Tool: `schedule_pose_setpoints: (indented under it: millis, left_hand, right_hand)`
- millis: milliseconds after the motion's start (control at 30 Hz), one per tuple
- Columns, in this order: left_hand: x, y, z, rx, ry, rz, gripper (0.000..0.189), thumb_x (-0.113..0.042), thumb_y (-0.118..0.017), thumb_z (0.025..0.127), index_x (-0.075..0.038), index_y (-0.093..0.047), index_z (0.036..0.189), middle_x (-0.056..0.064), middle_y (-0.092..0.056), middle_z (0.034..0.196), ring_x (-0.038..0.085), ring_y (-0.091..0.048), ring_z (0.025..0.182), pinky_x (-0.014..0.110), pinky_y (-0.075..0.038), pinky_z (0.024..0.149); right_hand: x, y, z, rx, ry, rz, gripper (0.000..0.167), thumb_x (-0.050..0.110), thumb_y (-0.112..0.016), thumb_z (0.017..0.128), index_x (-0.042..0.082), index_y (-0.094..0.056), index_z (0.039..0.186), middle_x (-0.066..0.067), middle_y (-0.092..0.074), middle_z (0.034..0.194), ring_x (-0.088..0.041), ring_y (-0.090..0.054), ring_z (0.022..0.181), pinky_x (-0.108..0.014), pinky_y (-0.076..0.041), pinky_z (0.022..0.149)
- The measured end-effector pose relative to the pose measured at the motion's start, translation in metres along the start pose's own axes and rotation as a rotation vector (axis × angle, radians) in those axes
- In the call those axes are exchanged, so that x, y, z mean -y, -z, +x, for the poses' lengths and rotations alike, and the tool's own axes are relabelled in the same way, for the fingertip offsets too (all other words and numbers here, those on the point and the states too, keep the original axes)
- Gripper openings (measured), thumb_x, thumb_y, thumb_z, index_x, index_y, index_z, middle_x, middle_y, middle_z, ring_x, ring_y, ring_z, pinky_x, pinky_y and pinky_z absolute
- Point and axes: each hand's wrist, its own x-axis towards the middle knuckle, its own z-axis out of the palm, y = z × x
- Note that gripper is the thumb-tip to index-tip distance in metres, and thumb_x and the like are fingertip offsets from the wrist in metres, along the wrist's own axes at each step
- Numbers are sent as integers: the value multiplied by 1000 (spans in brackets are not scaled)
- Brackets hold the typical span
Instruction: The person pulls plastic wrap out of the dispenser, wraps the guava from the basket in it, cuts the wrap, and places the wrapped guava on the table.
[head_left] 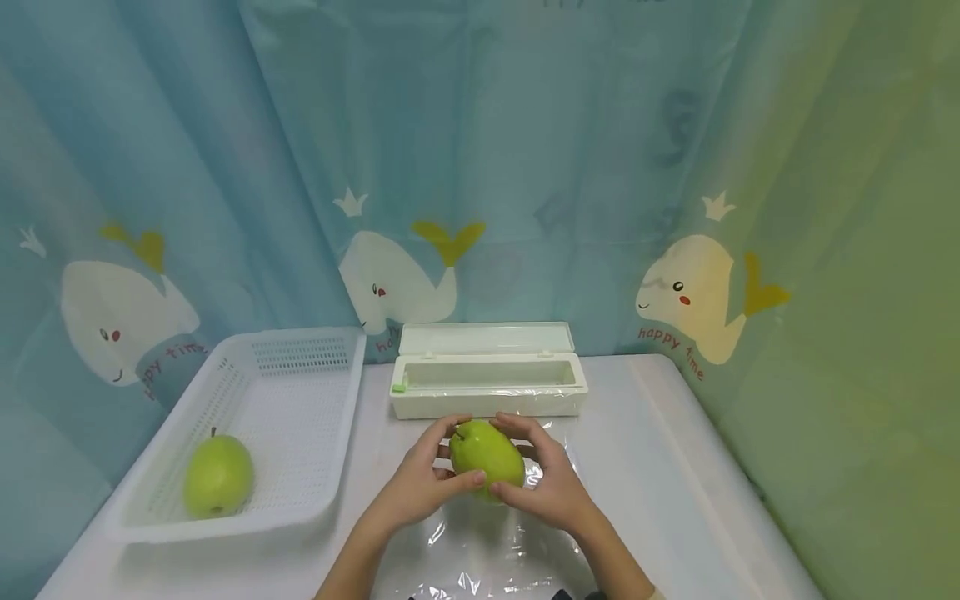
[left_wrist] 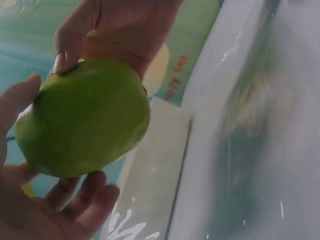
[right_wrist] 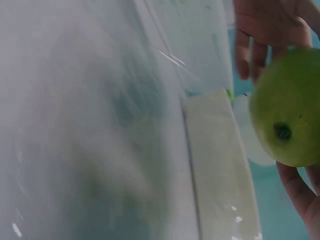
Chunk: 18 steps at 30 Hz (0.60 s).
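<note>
Gripping the fruit (head_left: 487, 454) slantwise above the film (head_left: 450, 554), left hand (head_left: 420, 483) curls round its stem end, right hand (head_left: 552, 483) the other.

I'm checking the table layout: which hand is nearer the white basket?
The left hand. It is to the right of the white basket, on the basket side of the held green fruit; the right hand is farther away, on the fruit's other side.
</note>
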Motion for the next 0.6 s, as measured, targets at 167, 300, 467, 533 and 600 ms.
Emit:
schedule_pose_setpoints:
  millis: [167, 300, 467, 533, 600]
  left_hand:
    - [-1, -4, 2, -25, -38, 7, 52, -30, -72, 92, -13, -53, 137, 10, -55, 129, 26, -59, 111, 26, -57, 81]
    - [-1, -7, 2, -53, -44, -24, 46, -28, -75, 91, -14, -58, 131, 8, -57, 130, 28, -59, 112, 26, -57, 81]
    - [1, -13, 0, -107, -59, -88, 45, -21, -80, 86, -13, -59, 125, 10, -58, 128, 32, -58, 112, 29, -59, 79]
    - [2, -15, -1, -120, -69, -116, 46, -17, -81, 84, -12, -58, 124, 11, -56, 130, 35, -56, 114, 30, -60, 80]
    - [2, -17, -1, -112, -77, -136, 47, -15, -82, 83, -12, -57, 123, 12, -54, 131, 36, -55, 116, 32, -59, 83]
  right_hand:
    - [2, 11, -2, 49, 52, -79, 74, 20, -84, 75, 17, -50, 141, -4, -60, 137, -22, -58, 122, -43, -55, 93]
    - [4, 17, -3, 71, 83, -148, 72, 21, -85, 75, 14, -53, 139, -5, -61, 135, -21, -59, 122, -42, -55, 92]
    - [3, 23, -3, 83, 62, -193, 74, 26, -85, 77, 17, -51, 142, -2, -58, 138, -24, -56, 125, -43, -55, 94]
    - [2, 26, -4, 104, 25, -184, 74, 29, -85, 78, 21, -49, 143, 0, -56, 140, -24, -55, 127, -43, -55, 94]
    - [1, 29, -4, 123, 5, -172, 73, 29, -86, 78, 23, -50, 142, 0, -57, 140, -23, -57, 125, -42, -56, 91]
